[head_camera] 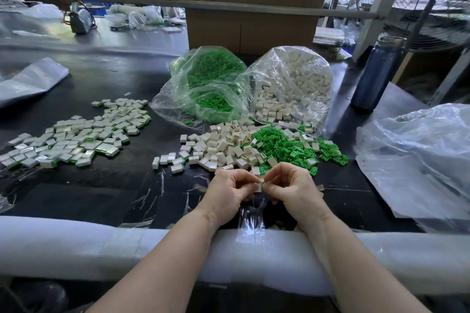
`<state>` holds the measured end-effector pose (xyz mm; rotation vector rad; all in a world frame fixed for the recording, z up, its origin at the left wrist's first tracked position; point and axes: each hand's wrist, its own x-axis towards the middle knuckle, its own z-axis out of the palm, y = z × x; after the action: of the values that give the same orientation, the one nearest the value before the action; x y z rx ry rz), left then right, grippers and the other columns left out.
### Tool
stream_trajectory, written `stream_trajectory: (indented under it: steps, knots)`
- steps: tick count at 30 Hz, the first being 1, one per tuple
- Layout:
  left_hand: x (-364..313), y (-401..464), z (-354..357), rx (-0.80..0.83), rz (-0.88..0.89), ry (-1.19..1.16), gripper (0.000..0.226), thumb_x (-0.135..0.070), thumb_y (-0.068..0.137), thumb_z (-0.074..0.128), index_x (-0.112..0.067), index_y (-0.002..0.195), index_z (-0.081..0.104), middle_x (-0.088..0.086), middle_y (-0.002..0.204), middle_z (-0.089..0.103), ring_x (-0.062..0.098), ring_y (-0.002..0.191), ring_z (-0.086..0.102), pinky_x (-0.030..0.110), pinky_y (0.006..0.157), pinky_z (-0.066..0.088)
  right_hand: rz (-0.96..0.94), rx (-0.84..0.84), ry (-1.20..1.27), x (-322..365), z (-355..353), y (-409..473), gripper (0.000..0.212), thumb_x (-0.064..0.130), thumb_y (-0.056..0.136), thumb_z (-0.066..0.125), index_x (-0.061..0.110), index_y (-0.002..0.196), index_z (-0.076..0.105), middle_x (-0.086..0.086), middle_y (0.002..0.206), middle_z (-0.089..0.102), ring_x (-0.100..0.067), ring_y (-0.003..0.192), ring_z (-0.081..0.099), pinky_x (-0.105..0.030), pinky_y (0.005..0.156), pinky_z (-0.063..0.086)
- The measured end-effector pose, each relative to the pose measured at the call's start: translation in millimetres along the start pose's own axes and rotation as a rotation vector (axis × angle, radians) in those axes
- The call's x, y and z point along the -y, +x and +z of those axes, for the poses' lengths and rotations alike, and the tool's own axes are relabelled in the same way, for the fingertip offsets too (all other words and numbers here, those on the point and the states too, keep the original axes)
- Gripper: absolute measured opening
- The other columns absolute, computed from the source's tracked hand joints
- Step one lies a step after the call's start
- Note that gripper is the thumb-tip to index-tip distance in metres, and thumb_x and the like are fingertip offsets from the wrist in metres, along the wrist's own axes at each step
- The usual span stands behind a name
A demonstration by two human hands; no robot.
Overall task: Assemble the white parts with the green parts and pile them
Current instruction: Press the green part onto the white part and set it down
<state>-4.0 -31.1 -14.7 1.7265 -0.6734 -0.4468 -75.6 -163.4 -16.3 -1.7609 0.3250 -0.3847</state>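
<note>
2 hands pinching 1 white part at the worktop's near edge

Fingers (250, 187) of the left hand (230, 192) and right hand (292, 189) curl round a small white part (258, 187), mostly hidden; loose white parts (223, 145) and green parts (284, 146) lie just beyond on the worktop (101, 185), the finished pile (76, 134) far left.

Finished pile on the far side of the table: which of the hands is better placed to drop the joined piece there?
Probably the left hand: the finished pile lies on its side, while the right hand sits nearer the loose green parts.
</note>
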Motion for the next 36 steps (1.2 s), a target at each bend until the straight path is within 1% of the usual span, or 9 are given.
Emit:
stream_trajectory:
  steps: [8, 11, 15, 18, 21, 24, 28, 34, 36]
  knots:
    - [-0.5, -1.4, 0.7, 0.028, 0.043, 0.124, 0.01, -0.002, 0.083, 0.065, -0.007, 0.089, 0.071, 0.004, 0.082, 0.066, 0.011, 0.078, 0.06, 0.023, 0.083, 0.05, 0.009, 0.052, -0.01, 1.3, -0.9, -0.3, 0.028, -0.014, 0.071, 0.069, 0.012, 0.065, 0.059, -0.001, 0.057, 0.058, -0.006, 0.048, 0.054, -0.017, 0.046, 0.044]
    - [-0.9, -1.2, 0.6, 0.015, 0.047, 0.105, 0.01, -0.002, 0.084, 0.064, -0.008, 0.089, 0.071, 0.002, 0.081, 0.067, 0.009, 0.077, 0.06, 0.022, 0.082, 0.051, 0.004, 0.033, 0.003, 1.4, -0.5, -0.7, 0.024, -0.011, 0.072, 0.07, 0.011, 0.067, 0.061, -0.002, 0.058, 0.06, -0.008, 0.051, 0.055, -0.018, 0.048, 0.045]
    - [-1.4, -0.7, 1.1, -0.031, 0.087, 0.06, 0.012, -0.006, 0.086, 0.063, -0.016, 0.088, 0.069, -0.003, 0.076, 0.065, 0.002, 0.067, 0.057, 0.018, 0.072, 0.051, 0.005, -0.019, 0.062, 2.6, 1.2, -0.4, 0.015, -0.004, 0.076, 0.07, 0.009, 0.074, 0.063, -0.002, 0.062, 0.063, -0.008, 0.056, 0.058, -0.019, 0.052, 0.048]
    - [0.1, -0.6, 2.4, -0.023, 0.097, 0.04, 0.018, -0.004, 0.084, 0.065, -0.017, 0.096, 0.064, 0.005, 0.082, 0.065, 0.013, 0.073, 0.06, 0.03, 0.076, 0.055, 0.022, -0.035, 0.125, 3.1, 1.2, -0.7, 0.012, -0.003, 0.077, 0.07, 0.007, 0.075, 0.064, 0.0, 0.061, 0.064, -0.007, 0.055, 0.06, -0.017, 0.051, 0.048]
    - [2.1, -0.2, 2.3, -0.034, 0.105, 0.03, 0.016, -0.005, 0.085, 0.064, -0.02, 0.09, 0.061, 0.008, 0.082, 0.064, 0.017, 0.073, 0.061, 0.034, 0.076, 0.056, 0.036, -0.039, 0.14, 3.2, 0.2, -1.9, 0.009, 0.001, 0.079, 0.069, 0.008, 0.074, 0.066, 0.001, 0.06, 0.066, -0.007, 0.055, 0.061, -0.017, 0.051, 0.049]
    - [2.6, 0.5, 1.1, -0.038, 0.089, 0.028, 0.009, -0.014, 0.088, 0.061, -0.022, 0.084, 0.061, 0.002, 0.076, 0.064, 0.014, 0.069, 0.06, 0.026, 0.072, 0.055, 0.06, -0.04, 0.226, 3.8, -0.9, -1.8, 0.015, 0.004, 0.081, 0.068, 0.013, 0.069, 0.07, -0.003, 0.061, 0.067, -0.011, 0.055, 0.061, -0.018, 0.051, 0.049]
    - [2.4, 2.1, -0.4, -0.08, 0.083, 0.048, 0.016, -0.021, 0.09, 0.056, -0.021, 0.076, 0.062, -0.005, 0.066, 0.061, 0.009, 0.064, 0.057, 0.02, 0.065, 0.049, 0.054, -0.023, 0.175, 3.2, -0.3, -1.4, 0.014, 0.003, 0.081, 0.068, 0.012, 0.07, 0.069, -0.004, 0.061, 0.068, -0.01, 0.055, 0.063, -0.017, 0.051, 0.049]
    - [1.8, 1.4, 0.7, -0.014, 0.065, -0.023, 0.006, -0.012, 0.088, 0.06, -0.014, 0.084, 0.064, 0.002, 0.076, 0.065, 0.009, 0.07, 0.059, 0.018, 0.069, 0.051, 0.056, -0.058, 0.143, 2.2, 2.6, 0.1, 0.015, 0.002, 0.086, 0.062, 0.008, 0.073, 0.064, 0.001, 0.054, 0.065, -0.005, 0.049, 0.06, -0.016, 0.047, 0.048]
    - [1.9, 1.4, 1.0, -0.018, 0.049, -0.039, 0.009, -0.011, 0.09, 0.059, -0.015, 0.083, 0.063, 0.001, 0.074, 0.064, 0.006, 0.067, 0.059, 0.015, 0.066, 0.05, 0.05, -0.047, 0.126, 2.8, 3.7, -0.2, 0.015, 0.002, 0.087, 0.061, 0.008, 0.074, 0.063, 0.002, 0.053, 0.064, -0.004, 0.048, 0.059, -0.016, 0.047, 0.047]
